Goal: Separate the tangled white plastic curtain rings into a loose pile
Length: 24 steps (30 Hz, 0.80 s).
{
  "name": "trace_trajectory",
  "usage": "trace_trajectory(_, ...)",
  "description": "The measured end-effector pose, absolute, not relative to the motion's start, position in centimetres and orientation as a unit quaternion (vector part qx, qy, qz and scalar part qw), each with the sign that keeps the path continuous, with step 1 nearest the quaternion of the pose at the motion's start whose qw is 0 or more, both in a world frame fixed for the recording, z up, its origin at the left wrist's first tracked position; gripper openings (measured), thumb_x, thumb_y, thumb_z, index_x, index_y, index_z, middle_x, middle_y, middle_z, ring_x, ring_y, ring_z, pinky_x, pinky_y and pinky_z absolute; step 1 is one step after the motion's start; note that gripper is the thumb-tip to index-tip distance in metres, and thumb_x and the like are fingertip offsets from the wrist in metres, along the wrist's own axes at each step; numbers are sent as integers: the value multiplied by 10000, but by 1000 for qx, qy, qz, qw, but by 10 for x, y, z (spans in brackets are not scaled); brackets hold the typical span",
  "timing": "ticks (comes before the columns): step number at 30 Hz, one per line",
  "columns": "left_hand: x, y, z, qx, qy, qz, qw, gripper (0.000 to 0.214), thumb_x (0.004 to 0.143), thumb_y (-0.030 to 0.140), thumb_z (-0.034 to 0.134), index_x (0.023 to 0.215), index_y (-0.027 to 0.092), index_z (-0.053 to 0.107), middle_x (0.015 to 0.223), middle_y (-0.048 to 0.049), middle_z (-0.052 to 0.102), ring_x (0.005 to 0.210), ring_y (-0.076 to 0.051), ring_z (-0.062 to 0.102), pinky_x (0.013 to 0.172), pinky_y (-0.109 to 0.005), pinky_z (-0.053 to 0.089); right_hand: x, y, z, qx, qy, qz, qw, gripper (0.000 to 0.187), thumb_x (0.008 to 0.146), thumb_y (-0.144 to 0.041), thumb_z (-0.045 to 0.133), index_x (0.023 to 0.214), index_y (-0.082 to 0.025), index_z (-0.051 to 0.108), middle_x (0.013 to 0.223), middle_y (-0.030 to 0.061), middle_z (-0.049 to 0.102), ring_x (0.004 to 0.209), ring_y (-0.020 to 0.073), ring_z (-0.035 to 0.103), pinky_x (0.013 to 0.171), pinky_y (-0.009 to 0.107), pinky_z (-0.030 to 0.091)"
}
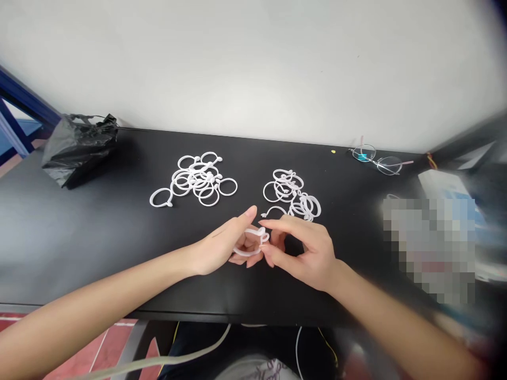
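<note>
The person's left hand (219, 250) is curling its fingers around the lower arc of a white plastic ring (249, 244), while the right hand (307, 254) is closing its thumb and forefinger on the ring's knobbed clasp end. Neither hand is released: both are grasping the ring, which is hanging in the air just above the black tabletop (99, 248), between the two hands. Its long axis is running roughly sideways, tilted slightly, with the clasp end pointing up and toward the person's right.

Just beyond the fingertips, a partly open ring (274, 211) is lying at the near edge of the right-hand pile of white rings (291, 191). A second, larger pile of tangled white rings (196, 177) is resting on the table to the left, well apart from the first, and a single ring (161, 198) is sitting at its near-left edge.

Farther left, a black plastic bag (79, 150) is slumping against the wall, its contents hidden. Toward the back right, a pair of wire-rimmed glasses (376, 160) is lying on the table, with a small yellow speck (333, 151) beside it. Blurred, pixelated objects (430, 250) are crowding the right side, too obscured to name. A white wall (253, 68) is rising behind everything.
</note>
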State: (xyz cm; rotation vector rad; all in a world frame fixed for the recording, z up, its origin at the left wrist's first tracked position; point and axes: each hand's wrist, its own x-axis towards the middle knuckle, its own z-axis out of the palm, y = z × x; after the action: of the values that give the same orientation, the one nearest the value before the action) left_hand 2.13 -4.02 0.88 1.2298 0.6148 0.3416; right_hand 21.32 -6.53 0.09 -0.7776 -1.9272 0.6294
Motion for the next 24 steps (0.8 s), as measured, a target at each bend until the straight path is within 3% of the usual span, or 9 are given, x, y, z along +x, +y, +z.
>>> trace_trajectory(3,20,-38,8,537,257,126,794,803,965,668,144,666,131,661,472,-11,449,400,-91,280,383,-260,192,213,-66,1,-272,-807,268,451,311,925,-158,584,1228,-220,612,692,-20,693,623,127,627,597,258,570)
trace_trajectory(7,20,-36,8,495,246,91,828,791,973,651,143,653,130,644,418,-18,469,324,-82,275,332,-248,148,212,-67,0,-246,-822,214,467,253,916,-109,592,1139,-217,644,752,12,698,630,132,639,547,249,555)
trace_trajectory(10,20,-38,8,504,253,154,811,723,971,668,159,753,146,609,415,16,462,309,-76,288,327,-214,169,211,-69,1,-269,-805,188,494,232,898,-83,609,1079,-219,660,727,10,688,594,133,626,513,257,544)
trace_trajectory(13,19,-43,5,587,259,298,707,511,908,690,439,982,192,525,517,69,476,386,-79,380,383,-188,297,211,-71,4,-292,-790,161,514,233,886,-84,617,1064,-226,668,728,15,694,607,147,642,517,274,557)
trace_trajectory(16,17,-46,3,730,243,368,523,565,777,643,690,1065,202,484,582,87,452,472,-78,414,452,-186,363,210,-73,6,-289,-791,153,517,233,886,-98,623,1078,-221,672,749,28,708,620,154,660,516,274,569)
trace_trajectory(19,17,-48,2,804,252,397,364,494,842,654,600,989,192,510,540,99,395,437,-64,360,424,-176,323,211,-73,8,-281,-794,154,517,245,884,-102,627,1093,-219,680,785,40,732,639,161,681,528,273,587)
trace_trajectory(24,16,-46,6,842,262,405,240,318,904,512,556,882,198,514,487,108,397,387,-56,367,404,-163,321,214,-69,10,-254,-814,151,500,250,876,-65,626,1085,-175,708,863,81,753,707,169,711,569,260,615)
